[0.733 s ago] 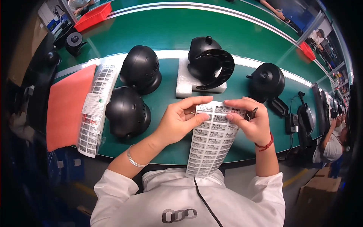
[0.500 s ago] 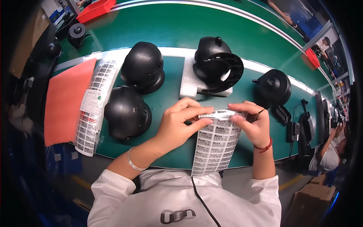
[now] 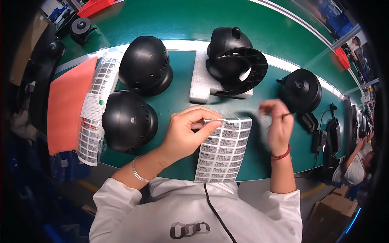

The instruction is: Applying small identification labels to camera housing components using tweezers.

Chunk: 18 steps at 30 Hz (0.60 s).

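My left hand point(image 3: 187, 131) pinches the top left edge of a sheet of printed labels point(image 3: 222, 156), which hangs down toward my shirt. To the right of the sheet and apart from it is my right hand point(image 3: 278, 121), its fingers smeared by motion, so I cannot see whether a label is in them. Beyond both hands, a black rounded device with a curved open arm point(image 3: 235, 60) rests on a white foam block point(image 3: 199, 81).
Two black domed housings point(image 3: 129, 120) stand left of my hands. Beside them lie bagged label sheets point(image 3: 91, 135) and an orange-red sheet point(image 3: 67, 113). At the right are another black round device point(image 3: 300, 90) and a black power adapter point(image 3: 320, 140). A red tray point(image 3: 94, 7) sits far left.
My right hand has let go of the label sheet and moved right and slightly up. The left hand keeps its pinch, and the sheet's top right corner now hangs free.
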Each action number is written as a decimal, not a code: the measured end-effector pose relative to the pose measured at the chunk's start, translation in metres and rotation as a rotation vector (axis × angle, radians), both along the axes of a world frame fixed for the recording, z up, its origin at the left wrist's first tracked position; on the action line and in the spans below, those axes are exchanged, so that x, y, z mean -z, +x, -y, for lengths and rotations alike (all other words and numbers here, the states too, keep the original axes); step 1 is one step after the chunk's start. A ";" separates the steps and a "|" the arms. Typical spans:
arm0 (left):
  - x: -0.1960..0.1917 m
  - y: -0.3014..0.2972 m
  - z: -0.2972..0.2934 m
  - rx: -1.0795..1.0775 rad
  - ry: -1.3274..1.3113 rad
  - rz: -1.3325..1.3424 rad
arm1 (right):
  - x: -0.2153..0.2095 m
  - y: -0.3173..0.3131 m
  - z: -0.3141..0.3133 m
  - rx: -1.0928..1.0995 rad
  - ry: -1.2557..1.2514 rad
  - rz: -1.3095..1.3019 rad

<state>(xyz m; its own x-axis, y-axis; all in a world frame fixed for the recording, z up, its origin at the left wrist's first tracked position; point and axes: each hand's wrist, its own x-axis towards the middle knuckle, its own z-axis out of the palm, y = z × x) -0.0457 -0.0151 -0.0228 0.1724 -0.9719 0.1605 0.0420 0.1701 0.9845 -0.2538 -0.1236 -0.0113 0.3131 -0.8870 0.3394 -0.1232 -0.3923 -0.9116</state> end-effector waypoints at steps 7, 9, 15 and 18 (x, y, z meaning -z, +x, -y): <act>-0.002 -0.004 -0.004 0.001 0.136 -0.014 | -0.002 -0.020 0.012 0.178 -0.104 -0.175; 0.002 -0.005 -0.004 0.003 0.101 0.001 | -0.007 -0.018 0.012 0.227 -0.020 -0.364; 0.000 -0.003 0.000 0.168 0.311 -0.273 | -0.017 -0.038 0.014 -0.123 0.235 -0.357; -0.003 -0.003 0.000 0.123 0.316 -0.150 | -0.023 -0.042 0.016 -0.132 0.242 -0.299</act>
<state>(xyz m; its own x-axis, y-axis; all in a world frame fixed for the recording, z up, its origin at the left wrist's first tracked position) -0.0485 -0.0152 -0.0201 0.0496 -0.9844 -0.1687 0.1911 -0.1564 0.9690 -0.2956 -0.1394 0.0112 0.4830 -0.8756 0.0029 -0.3596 -0.2013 -0.9111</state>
